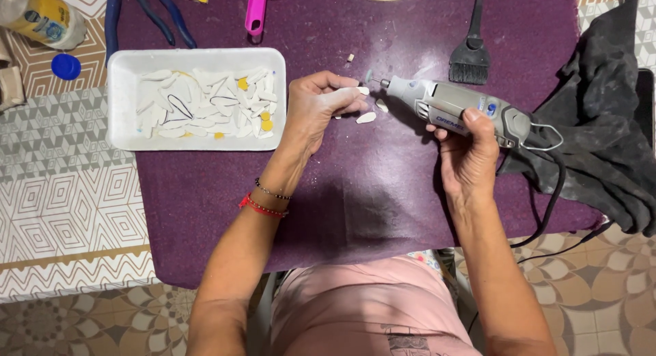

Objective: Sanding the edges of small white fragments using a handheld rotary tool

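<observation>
Two hands mid-mat, left hand (316, 108) pinching white piece (360, 91), right hand (469, 151) gripping rotary tool (456, 110), tray (123, 89) w/ pieces left.

A purple felt mat (355, 192) covers the table (61, 192), whose patterned cloth shows at its left edge. On the mat lie a white foam tray (123, 134) toward the left, small white oval pieces (366, 117) mid-table, a black brush (470, 59) at the far edge, and dark cloth (608, 151) at the right edge.

One tray (123, 96), one brush (470, 55)
</observation>
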